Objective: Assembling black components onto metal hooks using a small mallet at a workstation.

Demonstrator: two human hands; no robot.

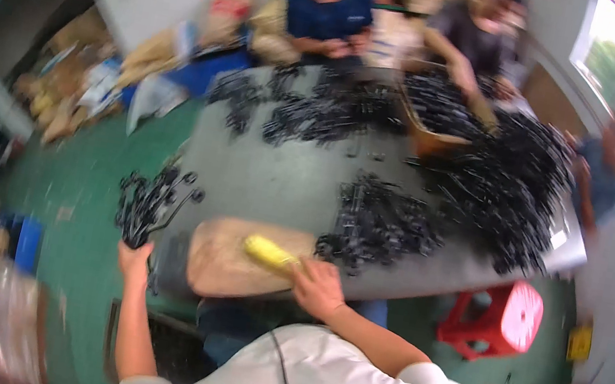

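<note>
Two hands busy: the left hand (pixel 136 259) has its fingers clamped round a bunch of black wire parts (pixel 151 202), fanning upward off the worktop's (pixel 270 170) left edge; the right hand (pixel 317 287) grips a yellow tool (pixel 269 252), long axis pointing left over a wooden board (pixel 230 264). Black heaps (pixel 379 224) lie just right; green floor (pixel 80 235), red stool (pixel 506 319) beyond.

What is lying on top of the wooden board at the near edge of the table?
A yellow object lies on the wooden board, with the right hand on its end. The hand covers that end, and blur hides what the object is.
</note>
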